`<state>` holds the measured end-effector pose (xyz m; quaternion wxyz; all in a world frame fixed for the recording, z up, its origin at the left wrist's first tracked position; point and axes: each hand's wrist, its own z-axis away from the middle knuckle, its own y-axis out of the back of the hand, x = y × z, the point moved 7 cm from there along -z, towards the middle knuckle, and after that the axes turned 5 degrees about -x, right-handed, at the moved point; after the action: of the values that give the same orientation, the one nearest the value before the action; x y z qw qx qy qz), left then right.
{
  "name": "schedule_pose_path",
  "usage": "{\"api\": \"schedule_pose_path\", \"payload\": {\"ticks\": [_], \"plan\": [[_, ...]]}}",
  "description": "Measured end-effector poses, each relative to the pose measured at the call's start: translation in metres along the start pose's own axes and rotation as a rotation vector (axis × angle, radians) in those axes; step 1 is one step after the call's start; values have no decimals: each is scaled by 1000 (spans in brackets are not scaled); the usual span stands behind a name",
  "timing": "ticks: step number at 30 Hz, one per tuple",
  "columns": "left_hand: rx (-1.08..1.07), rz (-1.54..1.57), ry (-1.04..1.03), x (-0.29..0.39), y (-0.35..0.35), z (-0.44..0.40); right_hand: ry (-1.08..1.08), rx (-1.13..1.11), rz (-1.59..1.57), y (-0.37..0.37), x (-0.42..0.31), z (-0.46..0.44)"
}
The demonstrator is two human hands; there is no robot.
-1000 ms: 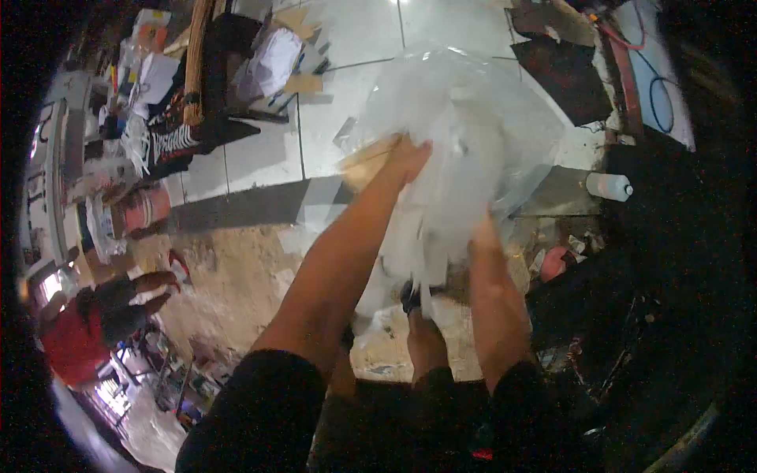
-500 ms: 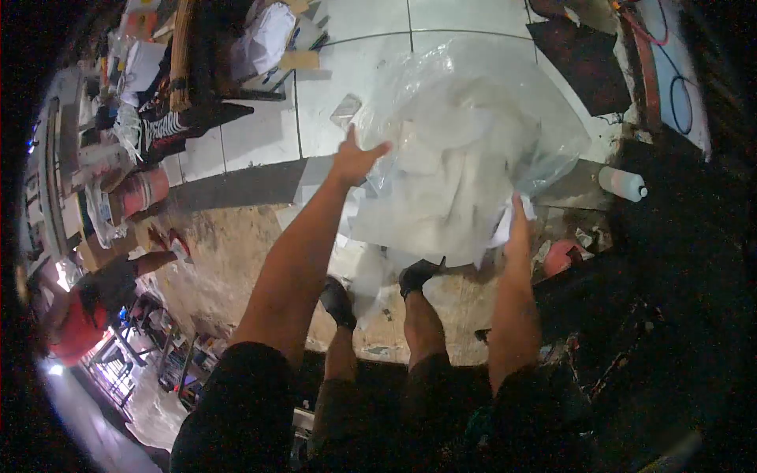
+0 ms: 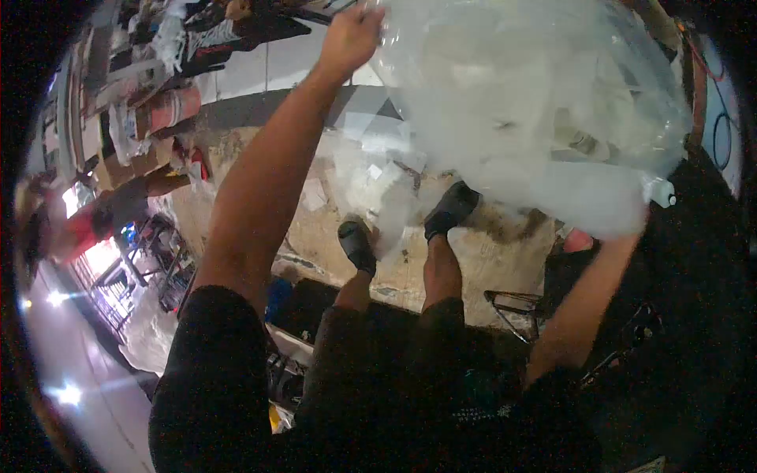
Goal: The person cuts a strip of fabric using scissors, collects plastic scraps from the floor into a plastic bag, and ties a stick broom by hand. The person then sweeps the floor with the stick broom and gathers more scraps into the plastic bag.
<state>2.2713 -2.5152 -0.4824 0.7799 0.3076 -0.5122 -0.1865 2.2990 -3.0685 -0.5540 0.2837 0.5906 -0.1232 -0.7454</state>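
Both bare arms reach forward from dark sleeves, spread well apart. The left hand [image 3: 352, 39] is curled into a loose fist, gripping the near-left edge of a large clear plastic bag [image 3: 505, 110]. The right hand [image 3: 628, 222] is at the bag's lower right corner, blurred and mostly covered by the cloudy film, so I cannot tell whether it is closed on anything.

The bag hangs between the two hands, puffed out, above the floor and in front of the person's legs. Pale pieces [image 3: 473, 87] show dimly through the plastic; what they are is too hazy to tell.

Below the bag stand the person's two feet in dark footwear [image 3: 357, 244], on a worn tan floor [image 3: 505, 264] with white scraps [image 3: 374, 170] near them. A small metal frame [image 3: 514, 303] is to the right of the feet. Just beside the bag's right edge is a white bottle [image 3: 661, 191], and a pink object [image 3: 578, 240] is below it.

Farther off to the left are a pink bucket [image 3: 175, 109] and a pale tiled surface [image 3: 244, 75]. Beyond, another person in a red top [image 3: 83, 232] is blurred, near bright lights [image 3: 68, 394].
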Motion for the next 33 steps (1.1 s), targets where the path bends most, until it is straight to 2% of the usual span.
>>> {"api": "schedule_pose_path", "payload": {"ticks": [1,2,4,5,7,8,9,10,11,13,14,16,18,20,21,22,23,24,25,26,27,28,31,32,33], "plan": [[10,-4,2,12,17,-2,552,-9,403,20,-10,9],[23,34,94,17,29,-1,177,89,9,46,-49,11],[106,94,189,51,53,13,-201,187,-375,38,-119,39],[106,101,182,35,53,9,-255,119,-370,27,-142,47],[196,-374,-244,16,52,-3,-425,9,21,8,-81,22],[201,-366,-248,20,55,8,-498,-64,212,-2,-53,10],[108,-272,-32,8,55,20,-451,278,-398,-30,-97,34],[13,-173,182,-6,54,32,-544,210,-617,-47,-71,27],[20,-161,178,-10,63,42,-532,213,-610,-48,-81,27],[-135,145,128,-28,75,70,-546,265,-645,-52,-104,34],[-126,157,127,-39,87,92,-432,244,-599,-48,-103,31],[24,-65,50,-57,125,152,-448,222,-467,-43,-53,28],[-205,270,11,-125,139,217,-322,190,-491,-58,-72,59],[-131,173,3,-193,160,287,-262,233,-396,-54,-83,108],[-143,-110,38,-241,167,327,-232,281,-293,-48,-93,143],[-199,-136,143,-281,173,372,-202,337,-199,-44,-104,181],[-266,-136,334,-311,183,425,-188,374,-128,-46,-115,221],[-318,-243,214,-368,182,478,-459,507,-461,-73,-158,278],[-435,-302,336,-390,190,532,-487,525,-475,-86,-135,302],[-346,-262,489,-429,200,593,-473,507,-423,-92,-96,320],[-515,-416,227,-477,192,650,-422,490,-356,-97,-55,332],[-580,-404,315,-497,194,705,-393,472,-319,-104,-22,347],[-716,-296,620,-508,198,832,-543,267,-402,-174,-98,398],[-744,-254,695,-503,195,860,-545,282,-396,-183,-105,413],[-765,-226,752,-497,191,879,-588,212,-235,-191,-112,423]]}}
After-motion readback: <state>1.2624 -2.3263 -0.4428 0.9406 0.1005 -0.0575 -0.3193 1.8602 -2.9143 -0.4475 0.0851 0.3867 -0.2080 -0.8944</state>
